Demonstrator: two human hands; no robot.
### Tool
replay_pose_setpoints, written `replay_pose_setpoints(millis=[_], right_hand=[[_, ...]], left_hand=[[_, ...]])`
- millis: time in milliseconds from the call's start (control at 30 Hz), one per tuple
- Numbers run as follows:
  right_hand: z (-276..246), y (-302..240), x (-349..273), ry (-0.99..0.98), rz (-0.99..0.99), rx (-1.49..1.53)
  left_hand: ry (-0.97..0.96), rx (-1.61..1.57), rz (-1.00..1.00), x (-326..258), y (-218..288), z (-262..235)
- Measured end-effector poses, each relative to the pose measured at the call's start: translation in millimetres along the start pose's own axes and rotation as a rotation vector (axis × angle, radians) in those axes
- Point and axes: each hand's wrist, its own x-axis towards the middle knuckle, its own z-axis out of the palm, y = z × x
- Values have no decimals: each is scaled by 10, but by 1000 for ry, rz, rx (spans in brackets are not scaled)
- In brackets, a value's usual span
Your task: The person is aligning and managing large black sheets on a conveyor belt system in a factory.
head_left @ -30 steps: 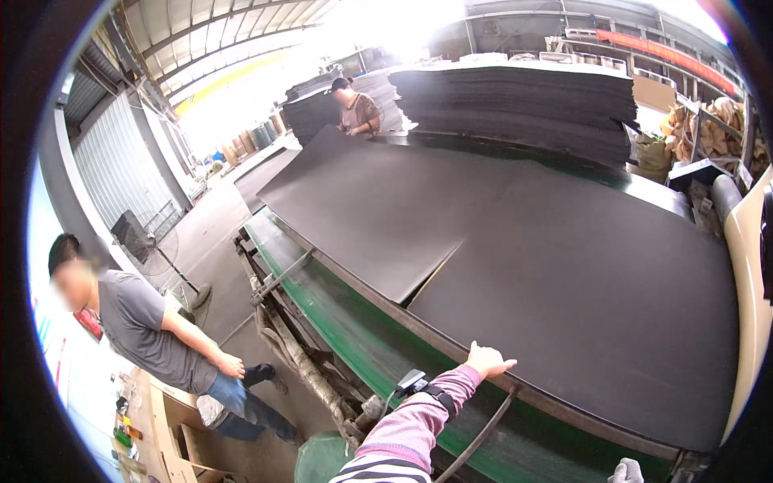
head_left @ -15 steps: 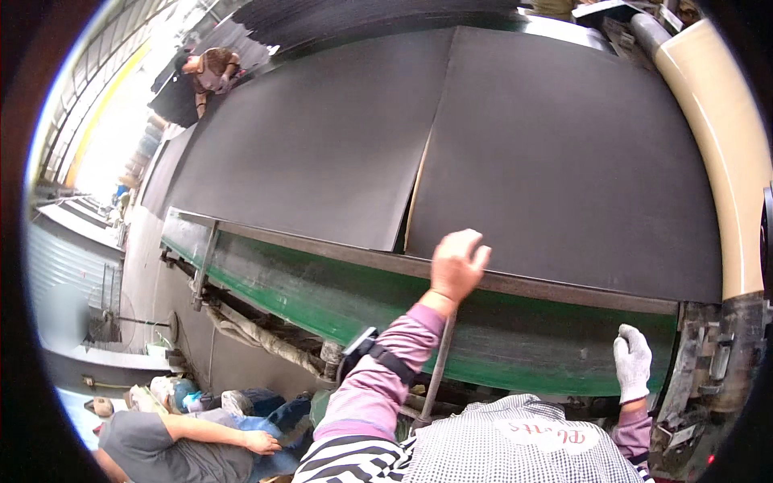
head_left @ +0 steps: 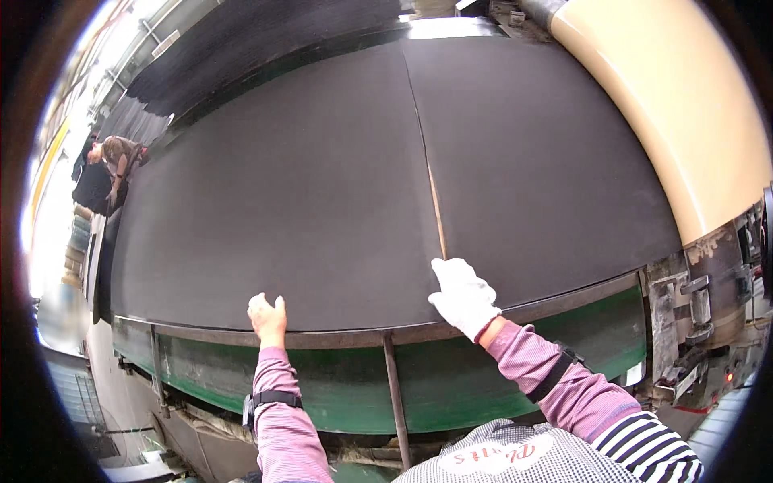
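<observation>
Two large matte black sheets lie flat side by side: the left sheet (head_left: 266, 193) and the right sheet (head_left: 539, 161). A narrow seam between them shows a tan strip (head_left: 437, 209) toward its near end. My bare left hand (head_left: 268, 318) is at the near edge of the left sheet, fingers bent and thumb apart. My right hand (head_left: 465, 298), in a white glove, lies over the near end of the seam, its thumb spread from the fingers. It covers the sheet corners there. Neither hand visibly grips anything.
A metal rail (head_left: 346, 340) runs along the table's near side, above a green belt (head_left: 306, 386). A big cream-coloured roller (head_left: 668, 105) stands at the right, beside dark machine parts (head_left: 684, 306). Another person (head_left: 117, 161) stands at the far left by the sheets.
My left hand has moved left from beside the seam to the left sheet's edge. My gloved right hand has come up from the lower right onto the seam. The gap between the sheets looks narrower.
</observation>
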Motion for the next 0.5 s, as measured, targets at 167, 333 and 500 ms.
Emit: replay_pose_setpoints(millis=[167, 333, 500], right_hand=[[-84, 776, -166, 136, -104, -128], [-363, 1517, -195, 19, 67, -141], [-739, 2114, -230, 71, 130, -206]], left_hand=[[-87, 75, -20, 50, -340, -144], [-90, -84, 123, -211, 39, -227], [-119, -170, 351, -588, 586, -122]])
